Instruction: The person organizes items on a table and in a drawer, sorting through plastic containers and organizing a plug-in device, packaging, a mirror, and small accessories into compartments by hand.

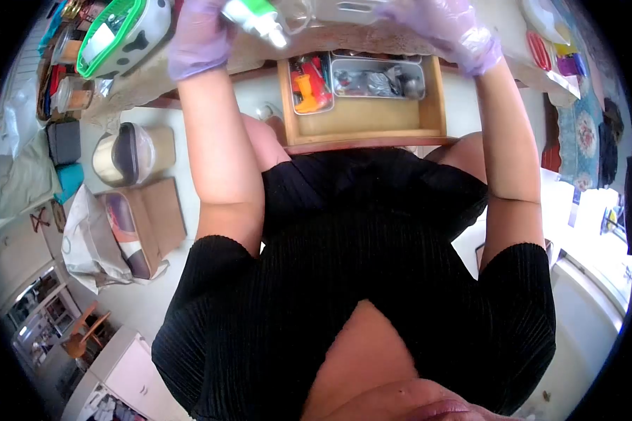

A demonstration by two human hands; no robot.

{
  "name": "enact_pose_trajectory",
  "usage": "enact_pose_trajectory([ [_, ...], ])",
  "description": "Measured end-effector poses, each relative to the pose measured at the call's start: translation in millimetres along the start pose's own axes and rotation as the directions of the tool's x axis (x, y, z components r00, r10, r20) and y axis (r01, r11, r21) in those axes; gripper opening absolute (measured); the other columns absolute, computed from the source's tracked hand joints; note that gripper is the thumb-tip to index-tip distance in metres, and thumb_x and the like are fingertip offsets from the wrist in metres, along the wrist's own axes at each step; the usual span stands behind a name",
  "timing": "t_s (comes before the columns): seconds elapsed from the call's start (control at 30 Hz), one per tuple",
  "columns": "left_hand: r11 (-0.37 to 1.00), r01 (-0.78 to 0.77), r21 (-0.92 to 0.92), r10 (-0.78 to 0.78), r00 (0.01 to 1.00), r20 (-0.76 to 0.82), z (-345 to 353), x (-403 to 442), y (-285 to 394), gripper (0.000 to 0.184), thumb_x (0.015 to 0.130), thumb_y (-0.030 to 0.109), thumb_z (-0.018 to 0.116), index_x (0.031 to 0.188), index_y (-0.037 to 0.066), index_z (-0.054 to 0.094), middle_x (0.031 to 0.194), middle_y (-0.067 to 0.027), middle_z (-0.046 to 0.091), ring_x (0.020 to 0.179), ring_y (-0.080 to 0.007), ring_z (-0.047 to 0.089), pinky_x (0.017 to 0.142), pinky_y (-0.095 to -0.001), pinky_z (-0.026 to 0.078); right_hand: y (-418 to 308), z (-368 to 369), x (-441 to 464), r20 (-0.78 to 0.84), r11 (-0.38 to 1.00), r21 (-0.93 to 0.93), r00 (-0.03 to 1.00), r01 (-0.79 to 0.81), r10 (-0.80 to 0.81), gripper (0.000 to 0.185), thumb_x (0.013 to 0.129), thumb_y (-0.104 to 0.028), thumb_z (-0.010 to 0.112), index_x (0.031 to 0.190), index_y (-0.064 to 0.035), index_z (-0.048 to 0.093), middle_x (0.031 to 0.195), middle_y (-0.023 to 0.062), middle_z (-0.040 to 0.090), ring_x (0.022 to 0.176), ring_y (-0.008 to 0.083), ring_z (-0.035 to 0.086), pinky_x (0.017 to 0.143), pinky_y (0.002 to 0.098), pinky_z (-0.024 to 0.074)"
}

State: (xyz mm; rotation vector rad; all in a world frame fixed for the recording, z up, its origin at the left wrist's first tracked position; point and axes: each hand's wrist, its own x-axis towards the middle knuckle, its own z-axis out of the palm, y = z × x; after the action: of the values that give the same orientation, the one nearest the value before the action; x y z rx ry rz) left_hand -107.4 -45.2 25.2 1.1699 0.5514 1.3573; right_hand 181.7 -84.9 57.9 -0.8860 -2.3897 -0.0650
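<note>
At the top edge, my left hand [202, 35] wears a thin purple glove and is closed on a white bottle [261, 22] with a green band, its nozzle pointing down to the right. My right hand [446, 28], gloved the same way, is at the top right beside a pale plastic tray [351, 10]. Its fingertips reach toward the tray's right end; whether they grip it is hard to make out. The upper part of both hands is near or past the frame edge. A clear loop-shaped item [300, 15] lies between bottle and tray.
Below the table's edge an open wooden drawer [365, 125] holds a bin of red and orange items [310, 84] and a grey bin [379, 78]. A green-rimmed basket [139, 43] stands at the upper left. Red and purple packets [571, 64] are at the right.
</note>
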Motion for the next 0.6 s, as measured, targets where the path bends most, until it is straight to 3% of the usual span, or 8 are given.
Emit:
enact_pose_trajectory([
  [0.07,0.998,0.037,-0.047,-0.041,0.995,-0.095,10.4,-3.9,5.1,0.027,0.084,0.014,0.062,0.108,0.003,0.067,0.097,-0.0081,0.070,0.082,-0.0198,0.068,0.072,-0.0331,0.056,-8.5,7.7,-2.7,0.288,0.937,-0.158,0.893,-0.312,0.346,0.022,0.090,-0.020,0.065,0.105,-0.0046,0.065,0.087,0.0193,0.063,0.083,0.0354,0.062,0.075,0.0424,0.0502],
  [0.1,0.943,0.159,-0.292,-0.153,0.987,0.046,-5.0,-8.1,-3.9,0.027,0.082,0.013,0.066,0.107,0.003,0.066,0.095,-0.0084,0.069,0.082,-0.0195,0.068,0.072,-0.0349,0.056,6.2,13.1,-7.4,0.188,0.977,-0.212,0.979,-0.032,0.073,0.019,0.089,-0.021,0.065,0.099,-0.0054,0.066,0.092,0.0171,0.067,0.083,0.0345,0.065,0.076,0.0428,0.0512],
  [0.17,0.950,0.029,-0.311,-0.027,1.000,0.012,-13.1,-15.9,9.3,0.027,0.082,0.013,0.065,0.107,0.003,0.066,0.096,-0.0086,0.069,0.082,-0.0198,0.068,0.072,-0.0345,0.057,-16.4,4.5,7.2,-0.038,0.986,-0.087,0.989,-0.143,0.140,0.019,0.090,-0.019,0.065,0.103,-0.0063,0.070,0.094,0.0137,0.068,0.091,0.0319,0.064,0.086,0.0417,0.0497],
  [0.27,0.925,-0.171,-0.340,0.183,0.983,0.002,-18.3,-23.7,24.0,0.026,0.083,0.013,0.065,0.107,0.003,0.066,0.097,-0.0089,0.069,0.083,-0.0202,0.067,0.071,-0.0340,0.057,-19.7,-17.3,53.9,-0.089,0.939,0.187,0.947,-0.288,0.308,0.018,0.090,-0.016,0.065,0.101,-0.0037,0.072,0.098,0.0128,0.071,0.094,0.0277,0.067,0.087,0.0371,0.0504],
  [0.37,0.834,-0.331,-0.441,0.399,0.914,0.069,-25.0,-29.3,33.3,0.025,0.084,0.013,0.065,0.107,0.003,0.065,0.099,-0.0092,0.068,0.084,-0.0207,0.067,0.071,-0.0334,0.057,-28.9,-9.2,130.1,-0.046,0.970,0.184,0.984,-0.160,0.171,0.019,0.090,-0.014,0.065,0.102,-0.0011,0.071,0.097,0.0130,0.071,0.092,0.0265,0.067,0.087,0.0366,0.0510],
  [0.4,0.787,-0.383,-0.484,0.485,0.869,0.101,-30.2,-29.5,37.3,0.025,0.084,0.014,0.065,0.107,0.003,0.065,0.099,-0.0093,0.068,0.084,-0.0208,0.067,0.071,-0.0333,0.057,-27.8,9.0,161.2,-0.032,0.975,0.222,0.999,-0.019,0.027,0.022,0.090,-0.016,0.065,0.104,-0.0005,0.070,0.099,0.0151,0.071,0.093,0.0279,0.068,0.087,0.0368,0.0513],
  [0.53,0.552,-0.437,-0.710,0.790,0.547,0.277,-50.7,-31.5,59.6,0.024,0.086,0.014,0.065,0.108,0.004,0.065,0.101,-0.0097,0.068,0.086,-0.0214,0.067,0.070,-0.0325,0.057,-53.5,88.7,271.5,0.175,0.928,0.329,0.954,0.175,-0.242,0.037,0.093,-0.022,0.054,0.123,-0.0016,0.062,0.113,0.0201,0.068,0.105,0.0347,0.065,0.095,0.0400,0.0484],
  [0.6,0.475,-0.367,-0.800,0.860,0.389,0.332,-58.7,-29.8,72.7,0.024,0.086,0.014,0.065,0.108,0.004,0.065,0.102,-0.0099,0.068,0.086,-0.0217,0.067,0.070,-0.0322,0.057,-67.9,127.8,308.2,0.337,0.911,0.410,0.922,0.038,-0.190,0.047,0.092,-0.022,0.058,0.136,-0.0056,0.053,0.126,0.0239,0.061,0.114,0.0385,0.059,0.101,0.0412,0.0459],
])
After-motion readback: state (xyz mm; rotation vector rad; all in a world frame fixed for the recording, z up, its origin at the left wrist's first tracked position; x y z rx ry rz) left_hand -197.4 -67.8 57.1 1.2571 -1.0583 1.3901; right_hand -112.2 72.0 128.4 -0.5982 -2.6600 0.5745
